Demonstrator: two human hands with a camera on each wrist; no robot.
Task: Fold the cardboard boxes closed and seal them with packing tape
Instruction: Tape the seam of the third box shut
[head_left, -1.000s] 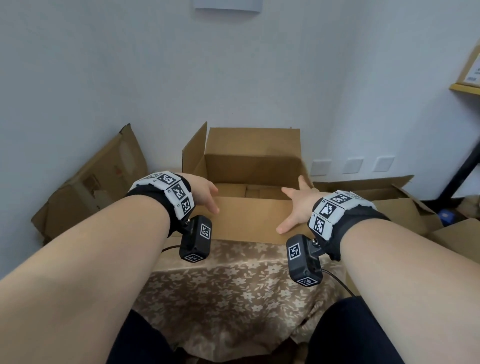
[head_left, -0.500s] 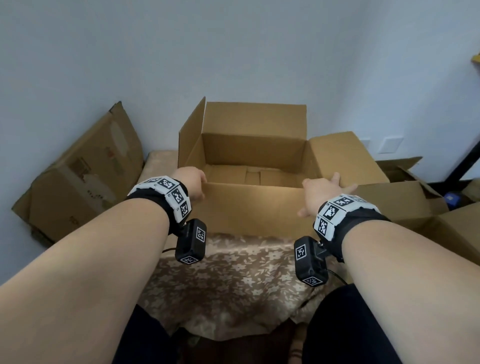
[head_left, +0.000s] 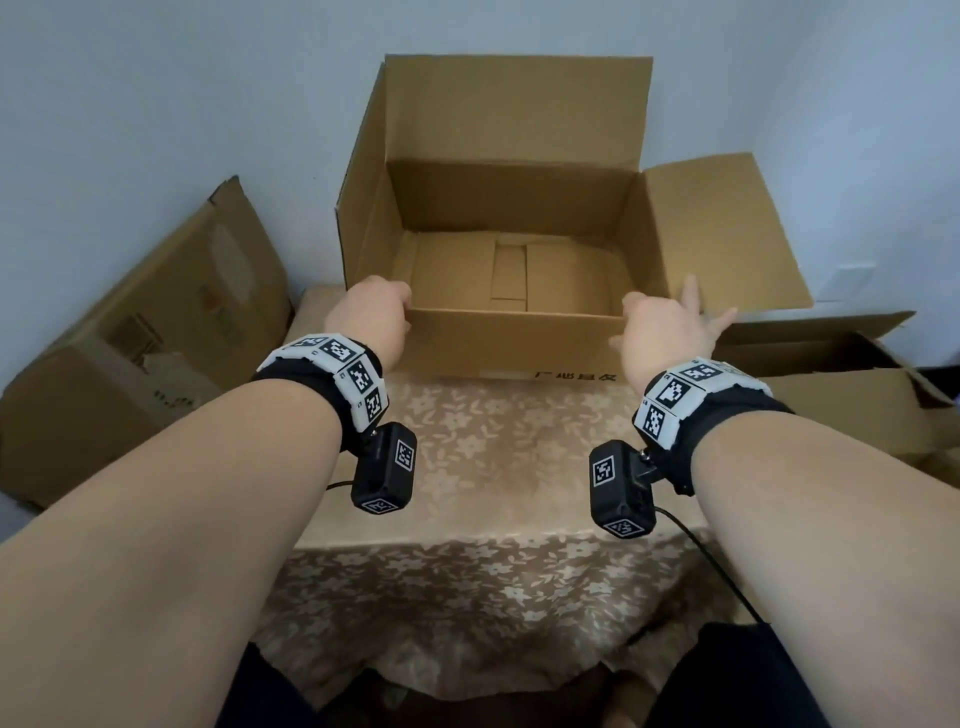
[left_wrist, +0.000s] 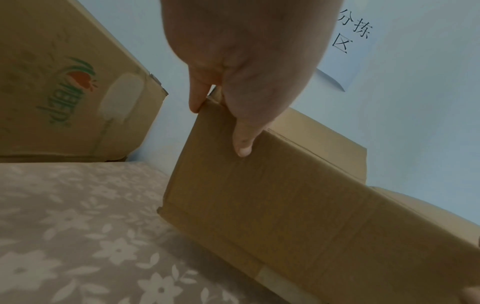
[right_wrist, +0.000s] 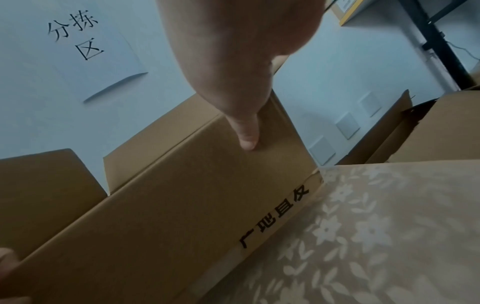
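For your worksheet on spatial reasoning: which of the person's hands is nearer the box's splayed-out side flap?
Right. The right hand touches the splayed flap at its base; the left hand grips the box's opposite front corner.

Both bare forearms extend forward, roughly parallel, each wrist carrying a black band with white marker tiles and a black camera unit hanging beneath. The left hand (head_left: 371, 312) is curled, thumb pressed on the near face of the cardboard box (head_left: 514, 338) and fingers hooked over the rim at its left corner. The right hand (head_left: 667, 325) lies at the right corner, thumb on the near face, fingers (head_left: 719, 319) spread and extended.
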